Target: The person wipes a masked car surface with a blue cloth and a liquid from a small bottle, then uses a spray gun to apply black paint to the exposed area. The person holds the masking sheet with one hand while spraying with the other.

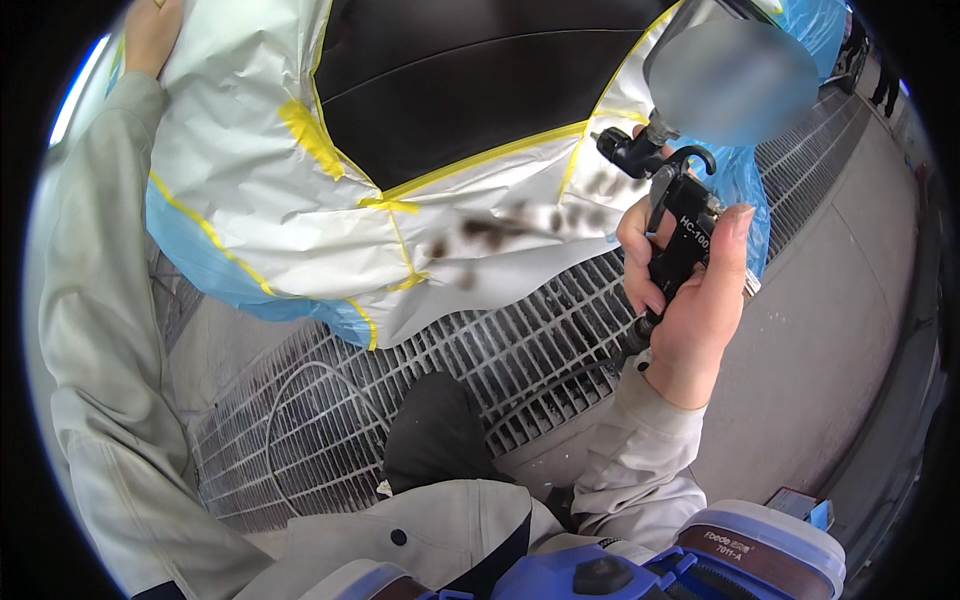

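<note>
My right hand (685, 290) is wrapped round the black handle of a spray gun (685, 235), fingers at the trigger. A blurred, rounded grey-blue shape (735, 80) sits above the gun; its detail cannot be made out. Beyond the gun is a glossy black panel (460, 90), framed by white masking paper (240, 200) and yellow tape (480, 162). Dark brown spray smudges (490, 230) mark the paper below the panel. At the upper left, my left hand (152, 35) is at the edge of the paper; its fingers are mostly hidden or cut off.
Blue plastic film (225, 265) hangs from the paper's lower edge, with more (745, 190) at the right. Under my feet lies a metal floor grating (540, 330), a thin hose (272, 440) looping across it. Parts of a blue respirator (600, 575) show at the bottom.
</note>
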The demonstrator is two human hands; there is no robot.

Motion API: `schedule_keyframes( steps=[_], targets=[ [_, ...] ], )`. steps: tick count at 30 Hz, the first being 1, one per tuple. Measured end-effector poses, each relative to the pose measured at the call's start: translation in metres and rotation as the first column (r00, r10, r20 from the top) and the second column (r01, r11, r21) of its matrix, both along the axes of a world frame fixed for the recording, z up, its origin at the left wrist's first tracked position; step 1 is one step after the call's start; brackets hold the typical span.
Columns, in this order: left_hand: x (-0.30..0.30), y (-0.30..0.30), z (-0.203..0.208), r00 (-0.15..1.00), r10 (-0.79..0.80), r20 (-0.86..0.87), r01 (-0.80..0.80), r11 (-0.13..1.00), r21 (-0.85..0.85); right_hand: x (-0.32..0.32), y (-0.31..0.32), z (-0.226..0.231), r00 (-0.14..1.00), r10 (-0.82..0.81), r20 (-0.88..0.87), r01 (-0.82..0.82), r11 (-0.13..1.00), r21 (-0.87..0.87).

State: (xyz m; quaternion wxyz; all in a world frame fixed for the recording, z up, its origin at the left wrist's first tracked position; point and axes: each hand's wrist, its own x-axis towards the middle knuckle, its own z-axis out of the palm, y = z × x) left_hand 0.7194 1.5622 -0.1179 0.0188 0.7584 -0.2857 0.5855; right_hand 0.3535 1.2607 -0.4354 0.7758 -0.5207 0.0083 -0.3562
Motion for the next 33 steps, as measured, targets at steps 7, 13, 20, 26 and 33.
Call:
schedule_keyframes(
  steps=[7,13,20,26,33],
  targets=[
    [0.043,0.021,0.007,0.997,-0.048,0.060,0.038,0.988,0.152,0.000,-0.007,-0.003,0.989,-0.140,-0.045,0.141,0.990,0.012],
    [0.062,0.026,0.014,0.990,-0.123,0.070,0.110,0.981,0.161,-0.002,-0.008,0.000,0.997,-0.080,0.002,0.080,0.995,0.059],
    [0.030,0.012,0.005,0.998,-0.056,-0.026,0.057,0.995,0.076,-0.004,-0.015,-0.002,0.997,-0.081,-0.007,0.081,0.995,0.050],
    [0.037,0.017,0.002,0.985,-0.096,0.146,0.074,0.986,0.150,-0.002,-0.014,-0.010,0.999,-0.040,-0.019,0.040,0.999,0.006],
    [0.043,0.022,0.000,0.960,-0.103,0.261,0.049,0.977,0.208,-0.007,-0.024,-0.012,0.996,-0.062,-0.063,0.060,0.998,-0.028]
  ],
)
